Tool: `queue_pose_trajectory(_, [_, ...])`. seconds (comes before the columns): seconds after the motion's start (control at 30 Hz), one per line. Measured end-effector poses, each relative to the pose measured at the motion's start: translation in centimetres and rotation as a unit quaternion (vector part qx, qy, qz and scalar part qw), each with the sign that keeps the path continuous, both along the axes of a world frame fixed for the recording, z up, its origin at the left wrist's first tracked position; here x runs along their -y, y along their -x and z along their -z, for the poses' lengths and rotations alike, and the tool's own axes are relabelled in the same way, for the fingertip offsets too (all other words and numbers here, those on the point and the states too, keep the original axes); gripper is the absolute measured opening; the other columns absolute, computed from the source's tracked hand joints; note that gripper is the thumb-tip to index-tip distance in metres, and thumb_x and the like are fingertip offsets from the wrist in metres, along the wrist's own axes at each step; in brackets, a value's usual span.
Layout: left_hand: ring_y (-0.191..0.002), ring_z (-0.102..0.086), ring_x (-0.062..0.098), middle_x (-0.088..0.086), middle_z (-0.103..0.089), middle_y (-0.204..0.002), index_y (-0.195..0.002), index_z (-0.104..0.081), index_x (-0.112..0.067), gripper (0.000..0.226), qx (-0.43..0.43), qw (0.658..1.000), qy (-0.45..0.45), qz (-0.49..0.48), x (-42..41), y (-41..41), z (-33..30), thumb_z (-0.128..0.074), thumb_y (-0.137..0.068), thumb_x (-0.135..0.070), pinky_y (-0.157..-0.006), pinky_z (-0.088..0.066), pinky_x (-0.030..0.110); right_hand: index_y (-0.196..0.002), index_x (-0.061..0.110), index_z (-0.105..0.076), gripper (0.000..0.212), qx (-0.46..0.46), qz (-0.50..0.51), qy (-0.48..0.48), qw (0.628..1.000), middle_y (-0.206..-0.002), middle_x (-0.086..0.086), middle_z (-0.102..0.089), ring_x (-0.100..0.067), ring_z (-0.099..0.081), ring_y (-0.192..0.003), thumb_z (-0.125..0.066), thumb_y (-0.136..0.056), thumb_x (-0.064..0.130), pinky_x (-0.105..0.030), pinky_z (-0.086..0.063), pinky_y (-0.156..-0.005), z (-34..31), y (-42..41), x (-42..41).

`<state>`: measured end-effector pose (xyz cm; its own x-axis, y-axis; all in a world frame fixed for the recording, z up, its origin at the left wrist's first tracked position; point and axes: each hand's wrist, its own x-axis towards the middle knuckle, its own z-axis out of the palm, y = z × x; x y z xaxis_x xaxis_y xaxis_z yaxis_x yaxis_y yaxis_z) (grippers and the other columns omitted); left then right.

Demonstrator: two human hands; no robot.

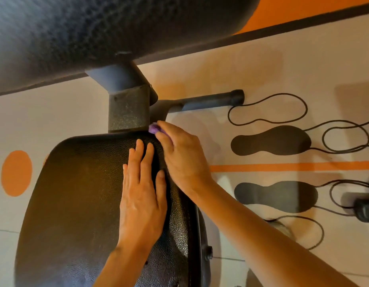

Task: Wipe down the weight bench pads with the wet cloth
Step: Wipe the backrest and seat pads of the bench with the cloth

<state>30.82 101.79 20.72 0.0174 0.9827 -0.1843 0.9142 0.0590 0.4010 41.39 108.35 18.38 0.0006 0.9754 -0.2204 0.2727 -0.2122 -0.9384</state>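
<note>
A black leather seat pad (76, 193) fills the lower left. Above it, a larger black pad (96, 27) crosses the top, joined by a grey metal post (127, 108). My left hand (142, 193) lies flat on the seat pad's right half, fingers apart. My right hand (181, 158) is at the pad's far right corner, closed around a purple cloth (153, 128). Only a small bit of the cloth shows past the fingers, close to the post's base.
The floor is pale with orange dots (16, 172), an orange stripe (293, 167) and dark footprint marks (270, 140). Black cables (268, 108) loop across the floor at right, near a dark device (365, 208). A grey frame bar (212, 99) sticks out rightwards.
</note>
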Motion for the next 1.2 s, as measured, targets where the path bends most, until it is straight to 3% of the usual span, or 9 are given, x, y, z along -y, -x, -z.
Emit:
queue_pose_trajectory(0.13, [-0.151,-0.004,0.000,-0.017,-0.010,-0.164,-0.155,-0.022,-0.031,0.055,0.021,1.000,0.016,-0.009,-0.4,0.1,-0.6,-0.036,-0.102,-0.037,-0.123,-0.023,0.046,-0.130,0.020,-0.053,0.035,0.054,-0.019,0.009,0.998,-0.135,0.004,-0.050,-0.008,-0.047,-0.124,-0.038,-0.100,0.028,-0.012,-0.033,-0.104,0.0,-1.5,1.4])
queue_pose_trajectory(0.2, [-0.149,-0.003,-0.006,-0.021,-0.011,-0.163,-0.155,-0.024,-0.032,0.055,0.047,0.999,0.020,-0.008,-0.6,0.5,-1.1,-0.035,-0.102,-0.039,-0.125,-0.015,0.034,-0.127,0.017,-0.052,0.032,0.061,-0.039,0.017,0.997,-0.127,0.004,-0.049,-0.010,-0.052,-0.116,-0.040,-0.100,0.029,-0.024,-0.041,-0.105,-0.1,0.2,-0.8])
queue_pose_trajectory(0.27, [-0.148,-0.001,-0.009,-0.022,-0.011,-0.161,-0.155,-0.023,-0.030,0.055,0.052,0.999,0.011,-0.007,-0.8,1.7,-1.6,-0.033,-0.102,-0.038,-0.123,-0.004,0.020,-0.121,0.012,-0.052,0.027,0.020,-0.048,0.032,0.998,-0.116,0.000,-0.054,-0.016,-0.056,-0.104,-0.044,-0.099,0.025,-0.035,-0.048,-0.095,-0.6,2.1,-2.6])
queue_pose_trajectory(0.33, [-0.150,0.000,-0.004,-0.018,-0.010,-0.162,-0.156,-0.021,-0.028,0.055,0.028,0.999,-0.005,-0.036,-1.4,3.9,-1.6,-0.032,-0.103,-0.037,-0.120,0.002,0.014,-0.120,0.012,-0.056,0.027,0.054,-0.062,0.013,0.997,-0.117,-0.006,-0.052,-0.019,-0.054,-0.103,-0.043,-0.098,0.021,-0.024,-0.042,-0.082,-1.2,2.0,-2.7])
queue_pose_trajectory(0.5, [-0.151,0.003,0.009,-0.004,-0.005,-0.166,-0.157,-0.013,-0.020,0.063,-0.021,0.997,0.004,-0.075,-2.5,8.7,-0.7,-0.026,-0.100,-0.043,-0.123,-0.001,0.028,-0.126,0.000,-0.053,0.032,0.083,-0.087,-0.017,0.993,-0.099,0.006,-0.053,0.014,-0.053,-0.090,-0.046,-0.097,0.012,0.003,-0.034,-0.072,-1.7,0.0,-1.7])
queue_pose_trajectory(0.67, [-0.152,0.005,0.010,-0.004,-0.003,-0.166,-0.157,-0.012,-0.019,0.060,-0.014,0.998,-0.014,-0.064,-2.4,9.2,0.0,-0.031,-0.103,-0.039,-0.122,0.001,0.028,-0.119,0.016,-0.057,0.027,0.301,-0.166,-0.070,0.936,-0.116,-0.005,-0.054,-0.020,-0.055,-0.103,-0.040,-0.099,0.026,-0.023,-0.032,-0.072,-1.8,6.1,-5.0])
queue_pose_trajectory(0.87, [-0.151,0.009,0.010,-0.005,0.002,-0.165,-0.156,-0.009,-0.022,0.061,0.000,0.998,-0.010,-0.065,-2.6,9.4,0.0,-0.025,-0.101,-0.043,-0.120,0.006,0.027,-0.121,0.021,-0.061,0.031,0.232,-0.124,-0.038,0.964,-0.116,0.002,-0.061,-0.012,-0.055,-0.108,-0.040,-0.099,0.029,-0.025,-0.043,-0.091,-2.2,2.1,-3.5])
queue_pose_trajectory(1.03, [-0.152,0.012,0.013,-0.003,0.006,-0.165,-0.157,-0.006,-0.019,0.059,-0.014,0.998,-0.004,-0.060,-2.7,9.3,0.1,-0.020,-0.105,-0.042,-0.118,0.013,0.025,-0.108,0.018,-0.062,0.027,0.301,-0.197,-0.074,0.930,-0.108,-0.001,-0.061,-0.016,-0.056,-0.098,-0.038,-0.100,0.027,-0.024,-0.038,-0.073,-2.1,10.6,-5.8])
queue_pose_trajectory(1.2, [-0.152,0.007,0.017,0.000,0.004,-0.165,-0.157,-0.007,-0.017,0.065,-0.021,0.998,0.004,-0.055,-2.8,9.4,-0.2,-0.011,-0.100,-0.047,-0.120,0.007,0.033,-0.116,0.023,-0.063,0.030,0.259,-0.165,-0.035,0.951,-0.108,0.004,-0.065,-0.005,-0.056,-0.091,-0.039,-0.099,0.029,-0.013,-0.038,-0.070,-3.1,3.0,-4.4])
